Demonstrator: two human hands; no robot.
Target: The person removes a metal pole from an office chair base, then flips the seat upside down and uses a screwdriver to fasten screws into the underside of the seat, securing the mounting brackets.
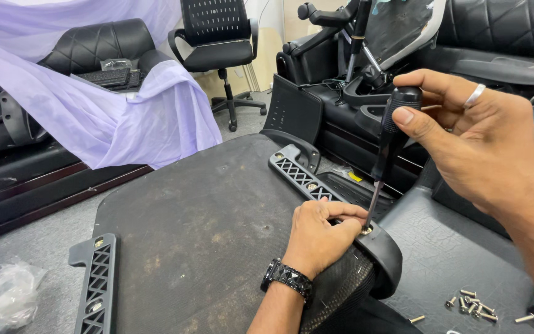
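1. Right hand [483, 139] has its fingers wrapped round the black screwdriver [390, 139], tip down on a screw [366, 229] in the seat's bracket [316, 185].
2. Left hand [319, 238], fingers curled, steadies that screw.
3. Loose screws [472, 306] lie on the floor, near the seat base [199, 241].
4. Clear plastic bag [7, 297] bottom left, can't tell what's in it.

Screwdriver [385, 145] upright on bracket [316, 185]; loose screws [472, 306] right; office chair [217, 43] behind

Open board surface [199, 235] lies bare to the left of the left hand [319, 238]. On the right, the screwdriver [387, 145], the right hand [477, 139] and the bracket [307, 179] crowd the edge; loose screws [472, 306] litter the floor beyond.
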